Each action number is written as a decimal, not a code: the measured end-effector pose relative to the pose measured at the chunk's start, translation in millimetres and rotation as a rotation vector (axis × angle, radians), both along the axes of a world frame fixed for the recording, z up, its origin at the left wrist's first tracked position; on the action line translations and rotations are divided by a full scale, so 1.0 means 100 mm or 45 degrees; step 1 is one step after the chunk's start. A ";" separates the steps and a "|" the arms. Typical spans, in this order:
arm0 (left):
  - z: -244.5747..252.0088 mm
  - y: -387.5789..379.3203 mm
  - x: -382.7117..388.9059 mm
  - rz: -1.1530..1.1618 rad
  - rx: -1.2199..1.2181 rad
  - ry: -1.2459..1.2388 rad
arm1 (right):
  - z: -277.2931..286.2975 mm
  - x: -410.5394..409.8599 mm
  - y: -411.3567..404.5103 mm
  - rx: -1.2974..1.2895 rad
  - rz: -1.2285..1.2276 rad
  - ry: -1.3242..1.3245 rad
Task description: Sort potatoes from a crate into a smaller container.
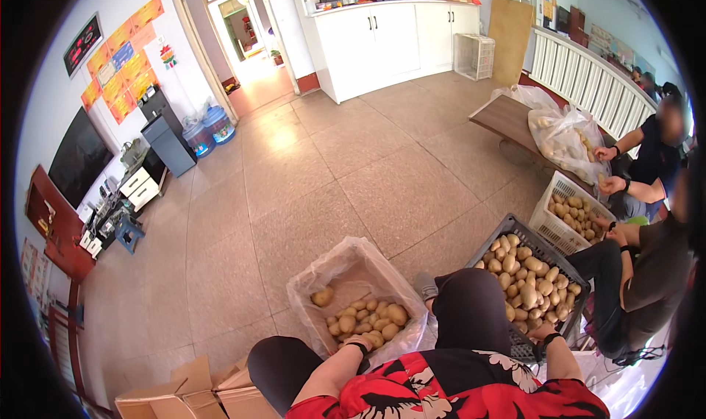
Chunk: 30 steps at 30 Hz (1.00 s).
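Note:
A carton lined with clear plastic (309, 275) stands between my knees, with a pile of potatoes (367, 321) inside and one apart potato (322, 296) near its left wall. My left hand (357, 342) reaches over the carton's near side and touches the potatoes there; its fingers are mostly hidden. To my right, a black plastic crate (576, 273) holds many more potatoes (528, 295). At this crate's near end, my right hand (541, 332) rests against the potatoes. Whether either hand grips one is unclear.
Two people sit at the right, their hands (605, 153) at a clear bag of potatoes (565, 137) and at a white crate (557, 237). A brown bench (502, 118) supports the bag. Open cardboard boxes (193, 391) lie at lower left. Tiled floor (287, 215) stretches ahead.

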<state>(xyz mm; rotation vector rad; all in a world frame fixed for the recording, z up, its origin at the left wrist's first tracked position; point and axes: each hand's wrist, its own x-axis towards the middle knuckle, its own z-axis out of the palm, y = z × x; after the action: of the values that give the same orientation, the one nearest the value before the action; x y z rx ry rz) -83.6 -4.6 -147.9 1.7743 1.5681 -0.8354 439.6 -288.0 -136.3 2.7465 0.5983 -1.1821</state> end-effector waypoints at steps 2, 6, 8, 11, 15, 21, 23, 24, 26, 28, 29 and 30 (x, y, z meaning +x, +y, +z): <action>-0.33 0.02 -0.06 0.221 0.094 0.063 | -0.03 -0.05 -0.02 -0.020 -0.009 -0.063; -0.51 0.07 -0.06 0.526 0.299 0.085 | 0.04 -0.15 0.00 0.068 -0.107 -0.096; -0.44 0.18 -0.02 0.489 0.245 0.045 | 0.17 -0.18 0.04 0.141 -0.206 -0.009; -0.40 0.28 0.05 0.283 0.171 -0.133 | 0.44 -0.26 0.15 0.222 -0.236 0.044; -0.54 0.35 0.24 0.261 0.368 -0.437 | 0.87 -0.47 0.38 0.935 -0.591 0.214; 0.14 0.50 0.67 -0.732 0.665 -1.131 | 2.06 -0.97 1.21 1.740 -0.417 0.590; 0.66 0.37 0.88 1.017 -0.596 -1.686 | 2.51 -1.28 1.47 1.773 -0.349 0.808; 0.92 0.34 0.90 1.018 -0.578 -1.653 | 2.68 -1.45 1.56 1.785 -0.273 0.993; 1.34 0.29 0.91 0.858 -0.827 -1.972 | 2.91 -1.77 1.77 1.622 -0.176 0.975; 1.63 0.27 0.94 0.851 -0.947 -2.021 | 2.93 -2.06 1.94 1.426 -0.015 1.070; 1.72 0.26 0.93 0.856 -1.074 -2.071 | 2.87 -2.22 2.06 1.357 0.012 1.130; 1.78 0.27 0.91 0.840 -1.075 -2.093 | 2.78 -2.36 2.15 1.316 0.079 1.132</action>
<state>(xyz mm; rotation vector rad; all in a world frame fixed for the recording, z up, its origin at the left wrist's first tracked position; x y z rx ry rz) 7.6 22.1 30.5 0.6528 0.3887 0.3418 203.9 -72.9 142.0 2.5739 1.7685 -2.6652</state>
